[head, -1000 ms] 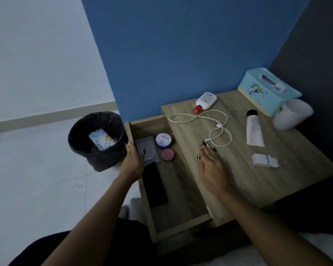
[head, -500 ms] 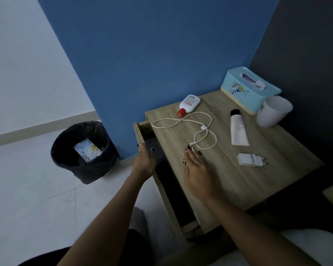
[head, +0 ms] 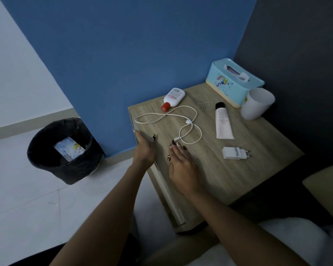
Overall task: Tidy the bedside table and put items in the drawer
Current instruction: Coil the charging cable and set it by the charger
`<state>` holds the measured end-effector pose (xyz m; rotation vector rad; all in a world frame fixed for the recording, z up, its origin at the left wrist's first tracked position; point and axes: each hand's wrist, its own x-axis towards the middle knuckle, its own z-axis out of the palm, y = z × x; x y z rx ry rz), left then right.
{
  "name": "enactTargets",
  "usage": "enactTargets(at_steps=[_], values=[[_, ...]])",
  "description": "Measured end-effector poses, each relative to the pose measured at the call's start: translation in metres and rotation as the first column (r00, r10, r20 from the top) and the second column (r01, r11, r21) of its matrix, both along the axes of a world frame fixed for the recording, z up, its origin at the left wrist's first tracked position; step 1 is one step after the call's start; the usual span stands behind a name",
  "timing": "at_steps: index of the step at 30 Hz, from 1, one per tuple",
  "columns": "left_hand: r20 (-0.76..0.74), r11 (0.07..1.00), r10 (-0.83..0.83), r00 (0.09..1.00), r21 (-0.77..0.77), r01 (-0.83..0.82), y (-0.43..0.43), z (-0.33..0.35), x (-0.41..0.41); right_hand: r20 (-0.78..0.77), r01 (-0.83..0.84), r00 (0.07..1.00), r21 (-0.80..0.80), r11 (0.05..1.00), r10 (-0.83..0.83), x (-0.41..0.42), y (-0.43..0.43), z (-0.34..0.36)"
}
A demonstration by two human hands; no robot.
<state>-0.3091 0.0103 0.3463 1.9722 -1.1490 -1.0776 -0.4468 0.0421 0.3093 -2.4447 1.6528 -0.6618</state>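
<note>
The wooden bedside table [head: 258, 169] has its drawer [head: 169, 196] pushed in flush at the left side, so its contents are hidden. My left hand [head: 144, 148] presses flat against the drawer front near the top edge, thumb over the tabletop. My right hand [head: 181, 164] rests palm down on the tabletop, fingers spread, holding nothing. On top lie a looped white cable [head: 181, 123], a white bottle with a red cap [head: 173, 96], a white tube with a black cap [head: 223, 121] and a white charger plug [head: 235, 153].
A light blue tissue box [head: 233, 83] and a white cup [head: 257, 103] stand at the table's back right corner. A black bin [head: 65, 150] with a packet inside sits on the floor to the left. A blue wall stands behind; bedding lies at the lower right.
The drawer was open, showing a phone, a pouch and small jars. My left hand has pushed it shut. My right hand stayed on the tabletop.
</note>
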Motion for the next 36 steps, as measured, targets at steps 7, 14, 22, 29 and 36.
enactTargets(at_steps=[7, 14, 22, 29, 36], values=[[0.014, 1.000, -0.017, 1.000, -0.001, 0.017, 0.001, -0.002, 0.000, -0.002, 0.001, 1.000, -0.013, 1.000, -0.001, -0.001, 0.001, -0.001], [0.021, 1.000, -0.025, 0.999, 0.007, 0.025, 0.001, -0.006, 0.001, -0.023, 0.006, 1.000, -0.007, 1.000, -0.006, -0.002, 0.003, -0.005], [0.067, 0.996, -0.091, 0.994, 0.022, 0.090, 0.003, -0.012, 0.002, -0.053, -0.036, 0.998, -0.043, 0.998, 0.033, -0.010, 0.011, -0.007], [0.077, 0.989, -0.098, 0.992, 0.121, 0.089, -0.009, 0.002, 0.010, 0.025, -0.042, 0.999, -0.038, 0.998, 0.043, -0.004, 0.005, -0.004], [0.124, 0.992, -0.092, 0.988, 0.100, 0.080, -0.007, 0.001, 0.006, 0.385, -0.015, 0.920, 0.217, 0.976, -0.072, -0.006, 0.001, 0.015]])
